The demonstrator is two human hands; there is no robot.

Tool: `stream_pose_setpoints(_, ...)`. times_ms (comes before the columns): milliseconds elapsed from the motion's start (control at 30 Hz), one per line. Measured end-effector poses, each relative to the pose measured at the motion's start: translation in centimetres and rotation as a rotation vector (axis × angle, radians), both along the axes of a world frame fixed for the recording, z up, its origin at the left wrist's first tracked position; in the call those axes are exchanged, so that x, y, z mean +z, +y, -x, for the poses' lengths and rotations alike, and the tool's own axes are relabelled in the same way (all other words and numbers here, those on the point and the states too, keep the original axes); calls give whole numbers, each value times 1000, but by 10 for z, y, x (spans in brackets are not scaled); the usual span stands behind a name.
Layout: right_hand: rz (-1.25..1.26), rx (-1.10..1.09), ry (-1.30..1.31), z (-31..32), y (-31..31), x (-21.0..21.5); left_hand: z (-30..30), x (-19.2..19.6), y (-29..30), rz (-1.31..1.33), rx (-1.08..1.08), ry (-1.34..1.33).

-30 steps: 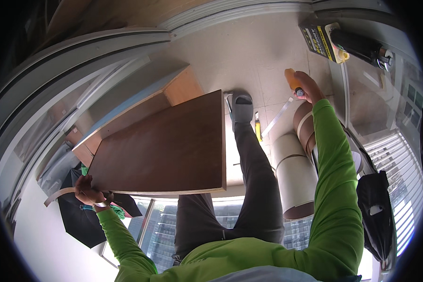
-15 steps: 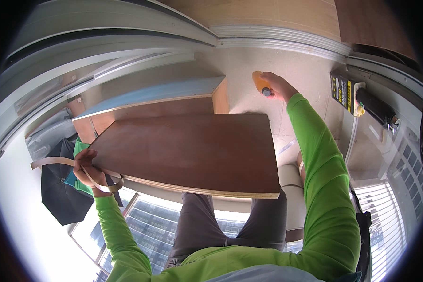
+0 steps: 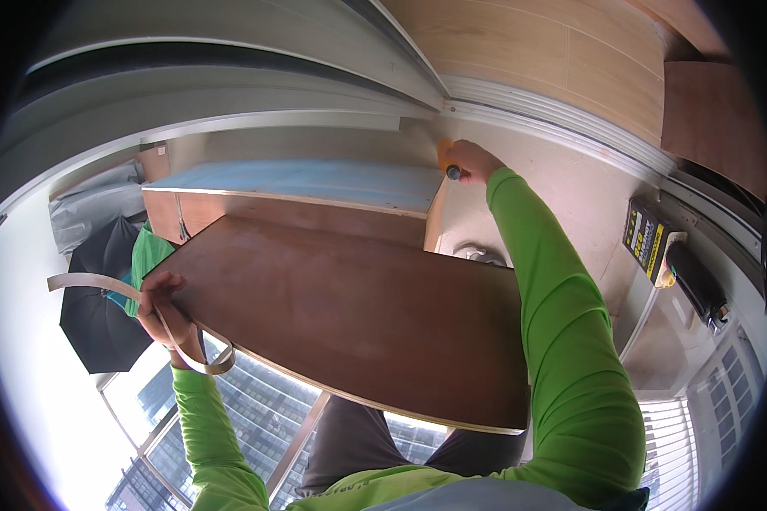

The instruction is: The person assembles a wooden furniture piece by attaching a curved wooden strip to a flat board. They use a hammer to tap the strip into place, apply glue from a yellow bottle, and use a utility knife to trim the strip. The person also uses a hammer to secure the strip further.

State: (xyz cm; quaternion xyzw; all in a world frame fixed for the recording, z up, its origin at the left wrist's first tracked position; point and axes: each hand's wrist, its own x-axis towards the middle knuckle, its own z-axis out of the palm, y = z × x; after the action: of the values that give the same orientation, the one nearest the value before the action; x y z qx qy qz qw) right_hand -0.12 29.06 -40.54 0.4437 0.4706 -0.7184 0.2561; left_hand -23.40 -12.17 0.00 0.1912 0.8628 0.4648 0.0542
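Note:
A brown wooden board [image 3: 349, 315] lies flat in front of me, across my lap. My left hand [image 3: 164, 311] grips its left edge together with a loose strip of pale edge banding [image 3: 123, 294] that curls out to the left and loops below the hand. My right hand [image 3: 473, 162] reaches far forward, closed on an orange-handled tool [image 3: 446, 160] near the far corner of a blue-topped panel [image 3: 315, 183]. Both sleeves are bright green.
A second board with a blue film top stands behind the brown one. A black umbrella [image 3: 102, 307] lies at the left. A yellow and black power tool [image 3: 669, 260] rests at the right. Wood flooring [image 3: 554, 51] and a metal track run along the top.
The view has swung left and downward. My right hand with the orange tool has stretched further forward to the far panel corner. My left hand keeps its hold on the board's edge and strip.

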Motion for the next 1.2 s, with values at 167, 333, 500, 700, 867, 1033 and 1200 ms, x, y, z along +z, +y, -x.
stream_pose_setpoints(167, -11, -81, 57, 18, -7, -41, -7, -4, -18, 4, -4, 15)
stream_pose_setpoints(333, 152, -295, -5, 29, 0, -53, -3, -6, -17, -12, -48, 60)
stream_pose_setpoints(500, 102, -233, -81, 32, 5, -4, -3, -3, -18, -13, -20, 13)
stream_pose_setpoints(700, 81, -317, 54, -19, 16, 33, 3, -3, 0, -133, 86, -115)
stream_pose_setpoints(867, -71, -239, -77, -100, 24, 44, 4, -2, 18, -146, 79, -155)
stream_pose_setpoints(1033, -232, -283, -233, -221, 11, 73, 11, -5, 5, -184, 49, -177)
stream_pose_setpoints(1200, -279, -412, -382, -342, -56, 120, 13, -2, 17, -221, 2, -179)
